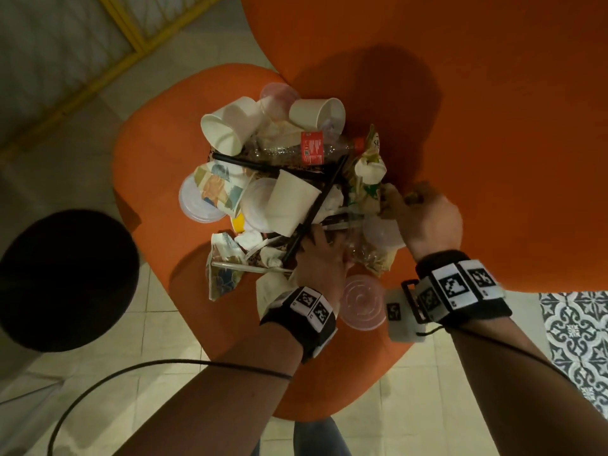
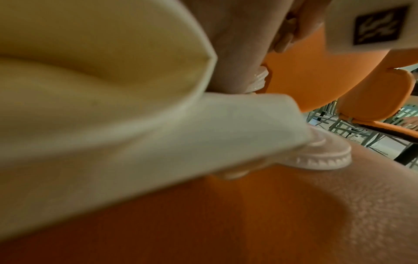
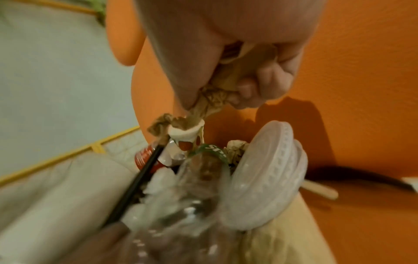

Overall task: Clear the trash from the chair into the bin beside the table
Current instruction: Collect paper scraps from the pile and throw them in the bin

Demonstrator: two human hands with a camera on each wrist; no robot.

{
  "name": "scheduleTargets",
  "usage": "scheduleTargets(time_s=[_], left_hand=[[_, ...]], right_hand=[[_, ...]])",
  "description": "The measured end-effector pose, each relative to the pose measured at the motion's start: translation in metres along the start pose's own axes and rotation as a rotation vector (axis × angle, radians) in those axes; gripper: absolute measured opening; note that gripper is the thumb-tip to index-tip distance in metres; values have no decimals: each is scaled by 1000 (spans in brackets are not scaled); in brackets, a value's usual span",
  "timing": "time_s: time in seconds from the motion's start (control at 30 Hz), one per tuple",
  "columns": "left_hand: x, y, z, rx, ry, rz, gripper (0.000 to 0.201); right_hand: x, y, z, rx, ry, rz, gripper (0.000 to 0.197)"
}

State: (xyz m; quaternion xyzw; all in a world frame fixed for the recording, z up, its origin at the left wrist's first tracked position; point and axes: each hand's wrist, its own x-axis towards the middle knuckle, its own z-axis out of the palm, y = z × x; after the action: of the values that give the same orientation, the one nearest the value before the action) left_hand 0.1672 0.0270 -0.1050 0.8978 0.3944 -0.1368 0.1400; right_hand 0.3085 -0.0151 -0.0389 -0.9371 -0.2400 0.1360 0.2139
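Observation:
A heap of trash lies on the orange chair seat (image 1: 154, 149): white paper cups (image 1: 230, 126), a clear bottle with a red label (image 1: 311, 148), black straws (image 1: 317, 202), plastic lids and wrappers. My left hand (image 1: 329, 251) reaches into the near side of the heap, its fingers curled round a crumpled clear plastic bottle (image 1: 357, 246), whose threaded neck (image 2: 260, 78) shows in the left wrist view. My right hand (image 1: 411, 205) grips crumpled brown paper (image 3: 217, 96) at the heap's right edge. A clear lid (image 1: 362, 301) lies between my wrists.
The chair's orange backrest (image 1: 493, 126) rises behind the heap. A round black object (image 1: 65, 281) stands on the floor left of the chair. A yellow frame (image 1: 131, 37) runs at the far left. Another orange chair (image 2: 380, 100) stands beyond.

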Motion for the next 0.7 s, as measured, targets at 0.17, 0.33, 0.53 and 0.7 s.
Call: scheduleTargets(time_s=[0.17,0.33,0.53,0.7], left_hand=[[7,1,1,-22,-78,10,43],[10,-4,3,-65,13,92,55],[5,-16,-9,-249,49,139,40],[8,-23,-22,-477,154,141,29]], right_hand=[[26,0,10,-315,-67,-111,22],[38,-5,20,-499,-257,-161,28],[41,-5,26,-456,-272,-158,27],[30,5,16,-138,-105,-128,28]])
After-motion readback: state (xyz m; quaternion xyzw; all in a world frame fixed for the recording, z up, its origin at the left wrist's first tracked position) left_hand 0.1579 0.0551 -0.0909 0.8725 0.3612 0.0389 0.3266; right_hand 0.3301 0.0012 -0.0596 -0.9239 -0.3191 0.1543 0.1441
